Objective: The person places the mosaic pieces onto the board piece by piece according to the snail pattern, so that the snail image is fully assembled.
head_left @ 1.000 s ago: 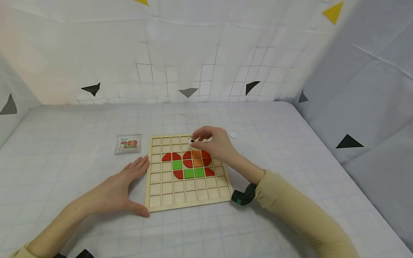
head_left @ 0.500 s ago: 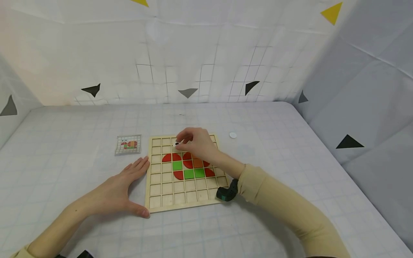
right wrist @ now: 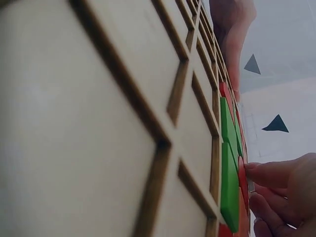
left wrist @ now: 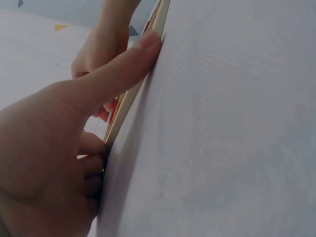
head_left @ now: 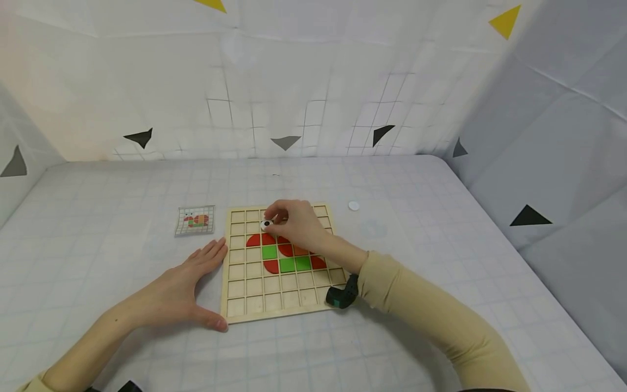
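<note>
A wooden grid board (head_left: 246,305) lies on the table, with red quarter-round pieces (head_left: 253,240), green squares (head_left: 295,264) and an orange piece (head_left: 300,251) set in its cells. My right hand (head_left: 300,223) pinches a white round piece with a black dot (head_left: 266,224) between thumb and fingers, at a cell in the board's upper part just above the red pieces. In the right wrist view only a white sliver (right wrist: 251,185) of that piece shows. My left hand (head_left: 178,288) rests along the board's left edge, fingers and thumb spread and touching its side.
A small picture card (head_left: 195,220) with a coloured grid pattern lies left of the board's far corner. One plain white disc (head_left: 354,206) sits on the table beyond the board's right side. White sheets (head_left: 313,71) with triangle marks stand behind the table.
My right hand has moved left across the board with the dotted white piece, then slightly lower toward a cell above the red pieces. The left hand has stayed in place.
</note>
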`<act>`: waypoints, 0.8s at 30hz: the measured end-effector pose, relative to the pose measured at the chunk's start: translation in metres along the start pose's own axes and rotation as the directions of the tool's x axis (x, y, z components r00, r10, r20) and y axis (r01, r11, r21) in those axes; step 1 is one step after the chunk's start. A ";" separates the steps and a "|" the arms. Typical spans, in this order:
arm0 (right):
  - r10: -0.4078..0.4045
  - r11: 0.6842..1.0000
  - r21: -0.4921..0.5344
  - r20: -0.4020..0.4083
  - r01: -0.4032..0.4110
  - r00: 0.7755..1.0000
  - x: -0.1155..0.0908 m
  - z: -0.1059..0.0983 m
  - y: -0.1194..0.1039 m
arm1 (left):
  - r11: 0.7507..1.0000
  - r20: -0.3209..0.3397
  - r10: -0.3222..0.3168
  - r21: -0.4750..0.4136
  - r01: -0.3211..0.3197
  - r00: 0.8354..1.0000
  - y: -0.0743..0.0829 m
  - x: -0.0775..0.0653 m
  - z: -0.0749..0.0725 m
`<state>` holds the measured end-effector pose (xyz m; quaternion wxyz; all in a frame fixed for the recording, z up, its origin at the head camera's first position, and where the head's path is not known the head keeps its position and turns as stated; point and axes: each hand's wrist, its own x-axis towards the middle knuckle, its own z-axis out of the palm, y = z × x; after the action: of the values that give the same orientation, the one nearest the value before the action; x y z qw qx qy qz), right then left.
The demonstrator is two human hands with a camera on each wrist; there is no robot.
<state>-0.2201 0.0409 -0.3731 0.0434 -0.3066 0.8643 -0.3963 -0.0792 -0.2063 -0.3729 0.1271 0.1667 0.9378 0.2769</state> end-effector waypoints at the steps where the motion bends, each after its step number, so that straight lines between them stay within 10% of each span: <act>1: -0.001 1.000 -0.001 -0.001 0.001 1.000 0.000 0.000 0.000 | 1.000 -0.001 0.000 0.001 0.000 1.000 0.000 0.000 0.000; 15: -0.003 1.000 0.008 -0.015 0.003 1.000 -0.003 -0.002 -0.001 | 1.000 -0.001 0.007 0.002 -0.007 1.000 -0.002 -0.001 0.001; 24: 0.019 0.999 -0.024 -0.110 -0.022 0.994 -0.022 -0.045 0.012 | 1.000 -0.001 0.002 0.013 -0.002 1.000 -0.001 0.000 0.000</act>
<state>-0.2229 0.0885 -0.3550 -0.0038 -0.2760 0.8735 -0.4010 -0.0794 -0.2074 -0.3735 0.1250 0.1684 0.9395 0.2709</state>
